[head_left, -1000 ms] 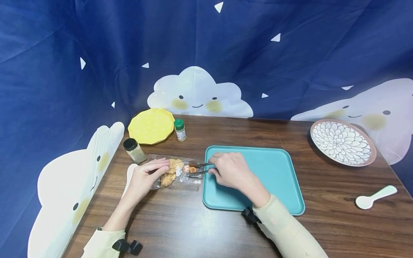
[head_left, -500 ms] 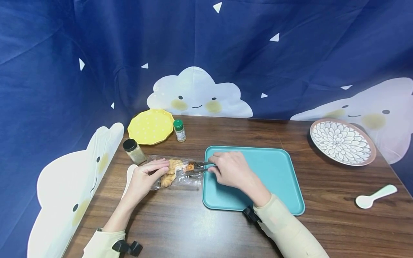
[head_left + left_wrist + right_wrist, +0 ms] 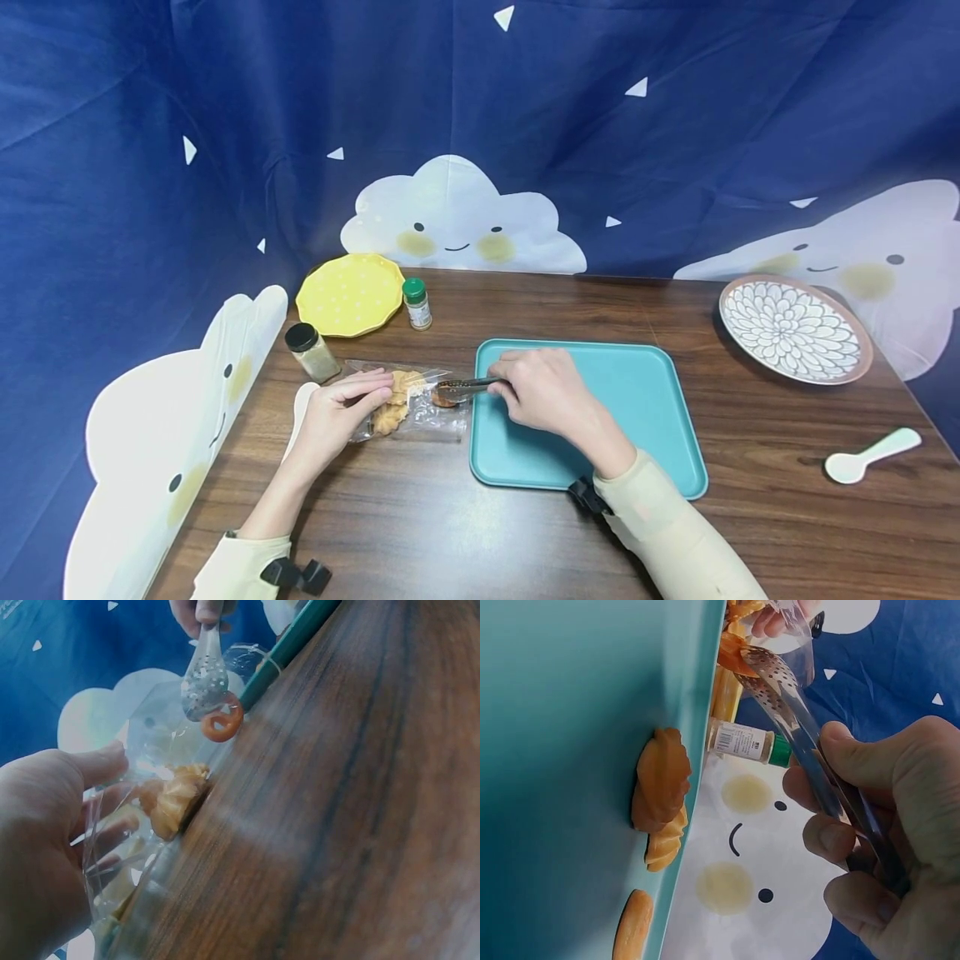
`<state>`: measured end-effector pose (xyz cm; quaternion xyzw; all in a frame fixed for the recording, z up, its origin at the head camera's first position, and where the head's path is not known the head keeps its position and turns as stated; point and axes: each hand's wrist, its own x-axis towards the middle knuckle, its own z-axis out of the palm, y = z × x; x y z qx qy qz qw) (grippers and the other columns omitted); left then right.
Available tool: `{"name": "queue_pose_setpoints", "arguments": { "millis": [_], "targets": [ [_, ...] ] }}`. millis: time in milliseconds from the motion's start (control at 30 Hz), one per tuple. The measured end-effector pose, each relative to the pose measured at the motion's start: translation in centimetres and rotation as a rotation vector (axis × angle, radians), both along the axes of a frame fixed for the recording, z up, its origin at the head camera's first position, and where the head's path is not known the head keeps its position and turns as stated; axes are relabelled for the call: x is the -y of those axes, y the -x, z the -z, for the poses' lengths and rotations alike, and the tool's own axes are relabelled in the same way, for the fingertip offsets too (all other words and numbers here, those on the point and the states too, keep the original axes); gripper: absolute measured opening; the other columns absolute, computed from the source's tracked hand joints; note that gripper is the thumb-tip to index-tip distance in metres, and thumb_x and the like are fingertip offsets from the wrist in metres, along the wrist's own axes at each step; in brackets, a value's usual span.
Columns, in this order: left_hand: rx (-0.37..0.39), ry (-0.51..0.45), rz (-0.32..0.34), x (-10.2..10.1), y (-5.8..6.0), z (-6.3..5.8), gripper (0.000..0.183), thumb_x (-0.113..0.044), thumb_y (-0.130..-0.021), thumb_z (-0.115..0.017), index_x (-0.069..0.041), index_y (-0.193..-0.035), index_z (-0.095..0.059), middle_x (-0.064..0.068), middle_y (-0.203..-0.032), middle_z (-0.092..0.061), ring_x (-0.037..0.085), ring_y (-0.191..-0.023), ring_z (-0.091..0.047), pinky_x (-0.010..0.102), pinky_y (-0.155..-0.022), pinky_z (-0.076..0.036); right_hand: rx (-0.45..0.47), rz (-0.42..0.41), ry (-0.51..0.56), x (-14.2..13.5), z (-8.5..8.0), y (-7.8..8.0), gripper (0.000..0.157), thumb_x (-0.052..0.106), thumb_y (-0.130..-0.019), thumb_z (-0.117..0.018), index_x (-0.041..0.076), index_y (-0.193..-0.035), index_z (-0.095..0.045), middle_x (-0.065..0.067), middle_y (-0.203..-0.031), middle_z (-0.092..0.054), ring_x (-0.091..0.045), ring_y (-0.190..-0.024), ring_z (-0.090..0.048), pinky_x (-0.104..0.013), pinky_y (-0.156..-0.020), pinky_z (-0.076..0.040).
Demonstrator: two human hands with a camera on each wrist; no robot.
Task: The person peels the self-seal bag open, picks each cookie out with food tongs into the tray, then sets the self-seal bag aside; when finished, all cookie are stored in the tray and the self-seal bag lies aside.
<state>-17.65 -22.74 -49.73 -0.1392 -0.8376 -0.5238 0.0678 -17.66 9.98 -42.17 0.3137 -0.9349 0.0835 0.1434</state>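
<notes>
My left hand holds a clear plastic bag flat on the table, with ridged golden pastries inside near the fingertips. In the left wrist view its thumb and fingers lie on either side of the film. My right hand grips metal tongs with perforated tips, reaching left over the tray's edge to the bag's mouth. Between those tips is an orange ring-shaped snack. On the teal tray, the right wrist view shows ridged pastries and a smooth oblong piece.
Behind the bag stand a black-lidded jar, a green-capped shaker and a yellow dotted plate. A white spoon lies by the left forearm. At right are a flower-patterned plate and a pale green spoon.
The tongs' arms, spread apart before, have come together around the orange ring, and my right hand has turned slightly. My left hand and the bag have stayed put.
</notes>
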Motion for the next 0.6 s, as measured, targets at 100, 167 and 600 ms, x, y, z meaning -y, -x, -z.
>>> {"name": "queue_pose_setpoints", "arguments": {
  "millis": [100,167,600],
  "targets": [
    [0.002,0.003,-0.001,0.0,0.0,0.0,0.021,-0.030,-0.088,-0.079,-0.020,-0.107,-0.080,-0.005,-0.118,-0.078,0.018,-0.126,-0.068,0.006,-0.108,-0.045,0.006,-0.002,0.004,0.0,0.1,0.0,0.013,0.031,-0.091,-0.075,0.027,-0.080,-0.070,0.014,-0.073,-0.064,-0.001,-0.054,-0.044,-0.020,-0.045,-0.032],
    [0.003,0.006,-0.004,0.0,0.0,0.0,0.022,-0.031,-0.088,-0.079,-0.021,-0.107,-0.080,-0.006,-0.118,-0.077,0.017,-0.126,-0.068,0.006,-0.109,-0.045,0.008,-0.012,0.018,-0.1,-0.1,0.1,0.011,0.031,-0.091,-0.075,0.027,-0.082,-0.071,0.014,-0.074,-0.065,-0.001,-0.054,-0.046,-0.020,-0.045,-0.033],
    [-0.003,0.023,-0.001,0.0,0.0,-0.1,0.024,-0.031,-0.088,-0.078,-0.017,-0.108,-0.080,-0.006,-0.118,-0.077,0.017,-0.126,-0.067,0.009,-0.114,-0.041,0.051,0.130,0.148,-8.0,-2.6,-0.9,0.013,0.032,-0.090,-0.076,0.025,-0.100,-0.079,0.010,-0.088,-0.076,-0.005,-0.057,-0.058,-0.024,-0.045,-0.038]
  ]
}}
